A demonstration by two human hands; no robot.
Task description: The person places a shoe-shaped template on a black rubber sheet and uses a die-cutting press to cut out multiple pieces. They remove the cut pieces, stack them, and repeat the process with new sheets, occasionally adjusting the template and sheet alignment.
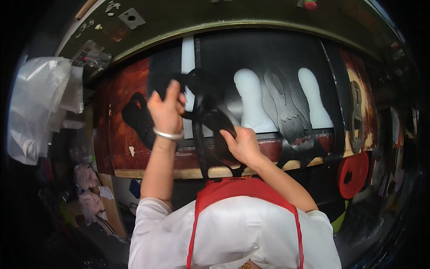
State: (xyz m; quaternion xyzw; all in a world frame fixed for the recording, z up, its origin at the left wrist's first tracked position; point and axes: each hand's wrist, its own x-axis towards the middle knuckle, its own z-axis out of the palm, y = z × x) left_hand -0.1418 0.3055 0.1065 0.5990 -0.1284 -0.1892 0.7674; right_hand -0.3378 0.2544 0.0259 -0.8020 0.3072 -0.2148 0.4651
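My right hand (244, 145) pinches the lower end of a black sole-shaped piece (215, 114), thumb on top. The piece is lifted and slanted over a black sheet (215, 49), its outline blurred by motion. At its upper left side, my left hand (166, 110) has its fingers curled against the piece, thumb pointing up; black on black hides the exact grip. The sheet has sole-shaped holes with a white surface (251, 98) showing through. Between two holes lies a dark sole-shaped outline (284, 101) with a looped top and jagged lower lines.
More black sole-shaped pieces (136, 116) lie on the red-brown board at the left. A narrow looped sole-shaped form (356, 116) rests at the right edge, above a red round stool or lid (353, 175). Clear plastic bags (38, 107) hang at the far left. A green beam (215, 28) spans the back.
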